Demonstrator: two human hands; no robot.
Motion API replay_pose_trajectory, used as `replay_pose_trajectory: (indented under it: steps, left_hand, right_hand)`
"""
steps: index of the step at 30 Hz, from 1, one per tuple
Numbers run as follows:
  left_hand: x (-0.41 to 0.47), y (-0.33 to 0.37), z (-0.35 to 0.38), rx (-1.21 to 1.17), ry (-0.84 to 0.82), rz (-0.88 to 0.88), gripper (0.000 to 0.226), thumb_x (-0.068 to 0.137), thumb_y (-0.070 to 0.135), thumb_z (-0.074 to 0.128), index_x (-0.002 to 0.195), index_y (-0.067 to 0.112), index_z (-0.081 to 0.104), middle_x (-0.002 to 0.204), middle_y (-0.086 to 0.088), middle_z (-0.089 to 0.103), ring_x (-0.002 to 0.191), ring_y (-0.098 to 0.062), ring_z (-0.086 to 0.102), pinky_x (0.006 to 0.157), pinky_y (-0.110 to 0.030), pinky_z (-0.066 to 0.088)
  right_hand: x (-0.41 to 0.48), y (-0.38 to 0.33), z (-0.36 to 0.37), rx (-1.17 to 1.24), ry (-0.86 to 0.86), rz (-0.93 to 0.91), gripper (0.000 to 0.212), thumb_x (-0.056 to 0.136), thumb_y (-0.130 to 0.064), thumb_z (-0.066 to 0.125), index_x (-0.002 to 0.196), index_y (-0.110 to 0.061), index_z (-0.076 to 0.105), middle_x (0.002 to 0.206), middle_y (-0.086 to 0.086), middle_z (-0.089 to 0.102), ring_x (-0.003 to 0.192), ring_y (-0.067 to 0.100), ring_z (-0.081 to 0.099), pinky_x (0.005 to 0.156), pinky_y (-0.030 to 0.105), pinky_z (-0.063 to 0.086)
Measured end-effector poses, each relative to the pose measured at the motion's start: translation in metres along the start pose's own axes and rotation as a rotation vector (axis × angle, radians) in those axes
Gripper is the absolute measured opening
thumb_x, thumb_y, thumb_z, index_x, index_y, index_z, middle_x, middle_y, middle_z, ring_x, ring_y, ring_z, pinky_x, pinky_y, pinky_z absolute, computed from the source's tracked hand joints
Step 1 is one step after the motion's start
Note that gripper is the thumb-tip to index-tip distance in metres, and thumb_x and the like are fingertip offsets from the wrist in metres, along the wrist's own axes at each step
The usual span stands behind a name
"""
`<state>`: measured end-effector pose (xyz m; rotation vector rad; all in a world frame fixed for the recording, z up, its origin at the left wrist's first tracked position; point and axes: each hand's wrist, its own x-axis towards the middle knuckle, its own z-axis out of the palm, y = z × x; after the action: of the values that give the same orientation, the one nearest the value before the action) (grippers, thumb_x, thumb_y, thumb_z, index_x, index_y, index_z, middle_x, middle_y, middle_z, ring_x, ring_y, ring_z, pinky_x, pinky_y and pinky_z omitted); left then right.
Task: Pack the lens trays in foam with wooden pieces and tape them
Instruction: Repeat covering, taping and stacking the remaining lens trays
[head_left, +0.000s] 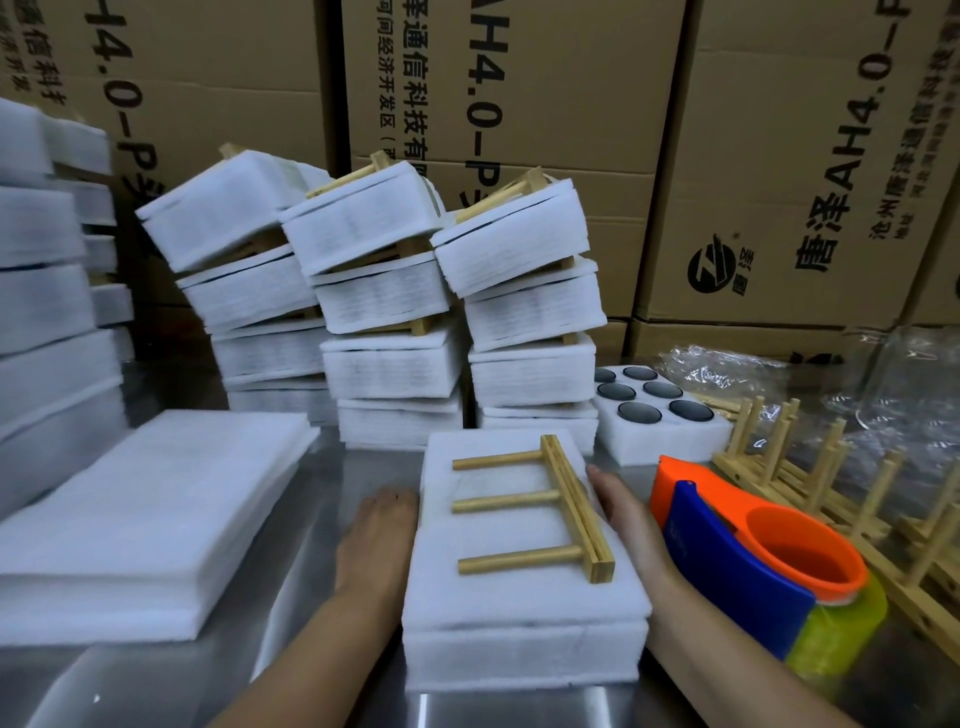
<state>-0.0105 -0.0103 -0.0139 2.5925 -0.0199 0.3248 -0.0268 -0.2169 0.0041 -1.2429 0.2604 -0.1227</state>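
Foam pack (519, 605) white, two-layered; wooden piece (576, 509) atop, seemingly loose.

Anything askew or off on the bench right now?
Yes: the three back stacks of foam packs lean, their top packs tilted and offset from those below. The foam bundle between the left hand and right hand sits square, with the wooden piece flat on top.

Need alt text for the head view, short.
A left hand and right hand flank a foam bundle on a steel table, a three-pegged wooden piece lying on top. An orange-and-blue tape dispenser is to its right; finished foam bundles stack up behind.
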Motion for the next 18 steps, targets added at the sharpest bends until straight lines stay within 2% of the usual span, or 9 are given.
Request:
replay_pose_trajectory:
  steps: [2,4,6,8,10,12,15,16,18]
  left_hand:
    - [0.000,0.003,-0.006,-0.364,-0.009,-0.080,0.021,0.098,0.020,0.043,0.077,0.018,0.046,0.085,0.000,0.053,0.088,-0.025,0.053,0.061,-0.014,0.042]
    - [0.003,0.007,-0.011,-0.606,0.019,-0.145,0.029,0.098,0.015,0.041,0.070,0.019,0.046,0.073,0.002,0.050,0.080,-0.021,0.049,0.064,-0.025,0.042]
    - [0.003,0.013,-0.017,-0.664,0.035,-0.144,0.031,0.098,0.014,0.041,0.068,0.014,0.050,0.069,0.001,0.053,0.069,-0.017,0.049,0.058,-0.027,0.039]
    - [0.001,0.018,-0.022,-0.738,0.019,-0.171,0.031,0.097,0.012,0.045,0.067,0.009,0.053,0.062,0.000,0.056,0.055,-0.010,0.050,0.044,-0.018,0.038]
    - [-0.001,0.019,-0.026,-0.964,-0.071,-0.276,0.026,0.093,0.009,0.052,0.068,0.002,0.057,0.052,-0.002,0.061,0.042,-0.010,0.055,0.034,-0.012,0.035]
    - [-0.001,0.020,-0.033,-1.283,-0.227,-0.442,0.028,0.094,0.018,0.049,0.078,-0.001,0.062,0.062,-0.012,0.068,0.052,-0.021,0.065,0.041,-0.023,0.047]
    - [0.007,0.011,-0.040,-1.430,-0.460,-0.539,0.080,0.090,0.067,0.028,0.104,-0.003,0.063,0.103,-0.026,0.068,0.096,-0.038,0.065,0.071,-0.042,0.051]
    - [0.008,0.010,-0.041,-1.405,-0.498,-0.541,0.093,0.082,0.078,0.025,0.107,-0.002,0.065,0.108,-0.026,0.067,0.100,-0.040,0.064,0.074,-0.043,0.051]
    - [0.007,0.011,-0.039,-1.382,-0.544,-0.522,0.096,0.075,0.084,0.027,0.096,0.003,0.075,0.102,-0.024,0.069,0.090,-0.038,0.069,0.068,-0.040,0.054]
  right_hand:
    - [-0.002,-0.003,-0.001,0.034,-0.049,-0.038,0.022,0.086,-0.030,0.061,0.080,-0.018,0.078,0.089,0.006,0.074,0.087,0.024,0.070,0.085,0.036,0.053]
    - [-0.005,-0.007,0.000,0.133,-0.122,-0.081,0.030,0.089,-0.025,0.055,0.072,-0.022,0.079,0.080,0.003,0.074,0.074,0.018,0.072,0.062,0.026,0.056]
    - [-0.008,-0.012,0.001,0.202,-0.156,-0.105,0.043,0.092,-0.021,0.049,0.058,-0.020,0.076,0.066,0.001,0.071,0.061,0.014,0.070,0.050,0.019,0.052]
    - [-0.012,-0.017,0.005,0.259,-0.172,-0.114,0.057,0.095,-0.017,0.043,0.046,-0.016,0.071,0.054,0.000,0.067,0.050,0.010,0.067,0.041,0.015,0.047]
    - [-0.017,-0.022,0.008,0.294,-0.173,-0.121,0.064,0.097,-0.014,0.037,0.041,-0.015,0.069,0.050,-0.001,0.066,0.046,0.008,0.065,0.037,0.013,0.044]
    - [-0.018,-0.022,0.009,0.314,-0.162,-0.126,0.066,0.098,-0.012,0.035,0.041,-0.014,0.069,0.050,-0.002,0.066,0.046,0.007,0.064,0.037,0.013,0.044]
    - [-0.017,-0.020,0.008,0.312,-0.189,-0.071,0.055,0.096,-0.019,0.040,0.053,-0.014,0.074,0.058,0.001,0.069,0.052,0.011,0.067,0.044,0.016,0.048]
    - [-0.017,-0.017,0.008,0.264,-0.176,-0.060,0.044,0.095,-0.023,0.045,0.064,-0.016,0.076,0.065,0.001,0.072,0.058,0.012,0.069,0.053,0.020,0.051]
    - [-0.021,-0.012,0.010,0.148,-0.160,-0.086,0.022,0.091,-0.030,0.052,0.092,-0.023,0.073,0.085,-0.006,0.075,0.078,0.008,0.071,0.073,0.027,0.050]
